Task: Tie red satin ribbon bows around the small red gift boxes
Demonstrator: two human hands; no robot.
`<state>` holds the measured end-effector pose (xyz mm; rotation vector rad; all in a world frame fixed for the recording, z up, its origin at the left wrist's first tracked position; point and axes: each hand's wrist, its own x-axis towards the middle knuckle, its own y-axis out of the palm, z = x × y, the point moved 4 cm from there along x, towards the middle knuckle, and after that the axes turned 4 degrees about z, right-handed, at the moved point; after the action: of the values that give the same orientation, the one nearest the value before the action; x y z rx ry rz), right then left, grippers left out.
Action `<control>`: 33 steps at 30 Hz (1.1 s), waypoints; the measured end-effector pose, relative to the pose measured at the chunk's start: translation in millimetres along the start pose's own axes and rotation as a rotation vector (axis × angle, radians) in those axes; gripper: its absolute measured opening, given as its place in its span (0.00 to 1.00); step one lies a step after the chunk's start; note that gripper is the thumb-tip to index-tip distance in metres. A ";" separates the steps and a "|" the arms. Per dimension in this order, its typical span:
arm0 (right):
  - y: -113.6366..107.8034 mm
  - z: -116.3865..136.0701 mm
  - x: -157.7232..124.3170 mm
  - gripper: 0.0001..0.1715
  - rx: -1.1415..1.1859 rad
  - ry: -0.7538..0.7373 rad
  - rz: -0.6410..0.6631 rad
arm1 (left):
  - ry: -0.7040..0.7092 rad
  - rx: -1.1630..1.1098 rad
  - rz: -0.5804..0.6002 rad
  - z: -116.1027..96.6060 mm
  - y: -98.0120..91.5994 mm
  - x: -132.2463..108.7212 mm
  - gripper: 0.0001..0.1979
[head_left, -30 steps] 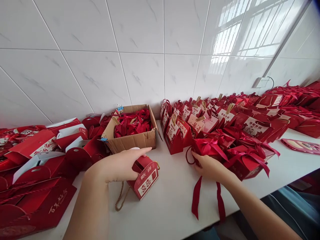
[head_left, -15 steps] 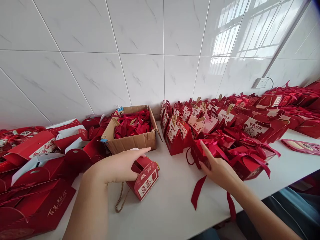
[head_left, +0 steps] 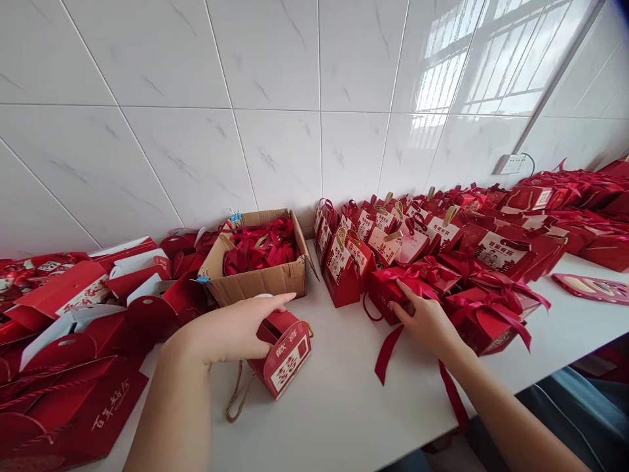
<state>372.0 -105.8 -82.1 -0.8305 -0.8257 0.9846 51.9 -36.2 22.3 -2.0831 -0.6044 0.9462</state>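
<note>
My left hand [head_left: 230, 331] rests on a small red gift box [head_left: 285, 351] with a white label and a rope handle, fingers curled around its open top. The box lies tilted on the white counter [head_left: 334, 393]. My right hand [head_left: 427, 321] presses with flat, stretched fingers against a red box tied with a ribbon bow [head_left: 400, 288]. Two loose ribbon tails [head_left: 388, 354] trail from under that hand toward the counter's front edge.
A cardboard box [head_left: 258, 278] full of red ribbons stands by the tiled wall. Flat, unfolded red boxes [head_left: 73, 328] pile up at the left. Several finished red gift boxes [head_left: 442, 242] crowd the right side. A wall socket [head_left: 511, 164] sits at the right.
My right hand let go of the bowed box's side, opened, and moved up and back, pushing the box toward the other finished boxes. My left hand stayed on the small box.
</note>
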 end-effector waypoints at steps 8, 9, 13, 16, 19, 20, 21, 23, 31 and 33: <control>9.4 8.1 14.9 0.34 -0.046 -0.048 0.017 | -0.006 0.022 -0.018 -1.5 -1.9 -0.7 0.42; 11.1 8.3 16.1 0.34 -0.042 -0.055 0.017 | -0.007 0.024 -0.018 -1.7 -2.0 -1.1 0.42; 10.6 8.7 8.8 0.29 0.020 -0.091 -0.063 | -0.019 0.051 -0.018 -3.3 -2.7 -3.7 0.42; -3.3 14.1 -8.4 0.22 0.115 -0.108 -0.283 | -0.020 0.066 -0.018 -3.8 -3.0 -4.5 0.42; -11.6 33.3 -21.8 0.17 0.191 -0.172 -0.353 | -0.008 0.070 -0.018 -3.0 -2.3 -3.5 0.41; -8.2 42.9 -22.3 0.17 0.191 -0.200 -0.276 | -0.004 0.070 -0.021 -2.5 -2.1 -3.2 0.41; -0.7 53.0 -20.8 0.17 0.163 -0.221 -0.148 | -0.001 0.070 -0.023 -2.0 -1.8 -3.0 0.41; 22.9 70.2 -14.8 0.16 0.024 -0.216 0.158 | 0.006 0.063 -0.026 -1.0 -1.3 -3.0 0.41; 79.6 86.7 23.1 0.17 -0.244 -0.090 0.365 | 0.025 0.054 -0.041 -1.4 -1.7 -4.4 0.40; 81.7 87.6 28.6 0.18 -0.263 -0.084 0.370 | 0.010 0.055 -0.043 -1.5 -1.7 -3.9 0.39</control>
<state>275.0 -34.9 -109.4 -1.2043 -0.9043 1.2582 50.5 -38.4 26.0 -2.0170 -0.6096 0.9175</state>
